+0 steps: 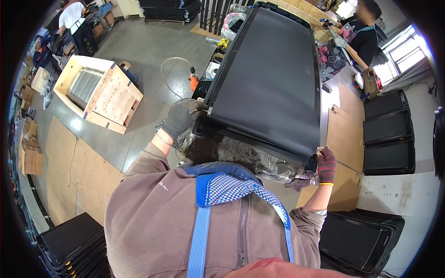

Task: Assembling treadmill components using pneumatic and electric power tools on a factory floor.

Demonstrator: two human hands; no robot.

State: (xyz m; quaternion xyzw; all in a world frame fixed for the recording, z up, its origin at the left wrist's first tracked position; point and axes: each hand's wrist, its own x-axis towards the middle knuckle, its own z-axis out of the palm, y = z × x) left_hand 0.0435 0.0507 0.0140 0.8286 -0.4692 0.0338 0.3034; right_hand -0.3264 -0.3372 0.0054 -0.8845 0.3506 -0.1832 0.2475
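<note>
A long black framed panel (269,78) lies lengthwise in front of me, its smooth dark sheet set between narrow side rails. My left hand (182,116), in a grey work glove, is closed on the panel's near left corner. At the near right corner, my right hand (326,166), in a dark red and black striped glove, grips the edge with bent fingers. Its fingertips are partly hidden. Beneath the near edge shows a support wrapped in crinkled plastic film (273,162).
An orange-handled air tool (193,81) with a hose stands left of the panel. A wooden crate (111,95) sits on the floor further left. Black panels (388,127) lean along the right wall; more stacks (72,238) flank me. A co-worker (364,39) stands far right.
</note>
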